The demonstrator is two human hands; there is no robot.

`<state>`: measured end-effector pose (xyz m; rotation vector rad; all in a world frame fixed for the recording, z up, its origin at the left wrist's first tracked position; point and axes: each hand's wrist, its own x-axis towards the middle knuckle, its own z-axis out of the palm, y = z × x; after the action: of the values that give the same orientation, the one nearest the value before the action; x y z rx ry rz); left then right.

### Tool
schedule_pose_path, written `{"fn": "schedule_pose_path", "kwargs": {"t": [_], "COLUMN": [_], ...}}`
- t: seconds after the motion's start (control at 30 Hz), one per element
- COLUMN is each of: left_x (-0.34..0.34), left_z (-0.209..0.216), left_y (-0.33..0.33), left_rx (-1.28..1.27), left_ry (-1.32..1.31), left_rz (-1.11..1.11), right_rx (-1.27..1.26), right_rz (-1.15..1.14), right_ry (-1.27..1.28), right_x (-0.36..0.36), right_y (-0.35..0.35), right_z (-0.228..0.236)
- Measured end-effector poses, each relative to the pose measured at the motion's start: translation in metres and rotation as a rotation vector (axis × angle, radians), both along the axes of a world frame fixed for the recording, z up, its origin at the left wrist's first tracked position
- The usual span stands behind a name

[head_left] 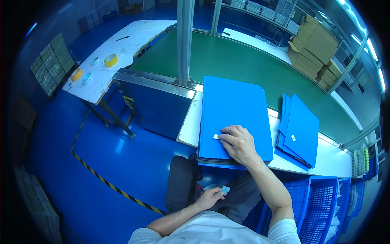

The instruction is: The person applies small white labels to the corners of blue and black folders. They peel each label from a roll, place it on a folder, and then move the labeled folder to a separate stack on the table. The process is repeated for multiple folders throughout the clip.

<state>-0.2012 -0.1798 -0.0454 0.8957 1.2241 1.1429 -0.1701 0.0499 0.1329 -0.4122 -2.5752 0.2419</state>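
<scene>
A tall stack of flat blue sheets (235, 105) lies on the white bench in front of me. My right hand (239, 144) rests over the top sheet, its fingers curled together at a small white label (216, 136) near the left edge. Lower down, over my lap, my left hand (209, 199) is closed round a small, flat, pale blue and white piece (225, 190); its kind is hard to make out. To the right of the stack sits a smaller, uneven pile of blue sheets (302, 130), and its top sheet bears a white label (293, 138).
Behind the bench runs a green conveyor belt (239, 57) with a metal post (185, 44). Blue plastic crates (321, 203) stand at the lower right. A white table (134, 36) at the left carries yellow tape rolls (110, 60). Cardboard boxes (313, 44) are piled at the back right.
</scene>
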Motion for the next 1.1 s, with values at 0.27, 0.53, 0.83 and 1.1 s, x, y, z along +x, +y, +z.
{"fn": "schedule_pose_path", "kwargs": {"t": [0.27,0.53,0.83,1.1], "left_x": [0.002,0.007,0.005,0.004], "left_z": [-0.021,-0.025,-0.028,-0.023], "left_y": [0.009,0.005,0.007,0.012], "left_rx": [0.011,-0.038,-0.156,-0.157], "left_ry": [0.018,-0.015,0.037,0.055], "left_rz": [0.011,0.02,-0.096,-0.121], "right_rx": [-0.01,0.091,0.323,0.52], "right_rz": [0.023,0.132,0.115,-0.349], "right_ry": [-0.128,-0.36,-0.064,0.311], "right_x": [0.009,0.032,0.073,0.162], "right_y": [-0.01,-0.026,-0.034,0.032], "right_z": [0.006,0.021,0.041,0.075]}}
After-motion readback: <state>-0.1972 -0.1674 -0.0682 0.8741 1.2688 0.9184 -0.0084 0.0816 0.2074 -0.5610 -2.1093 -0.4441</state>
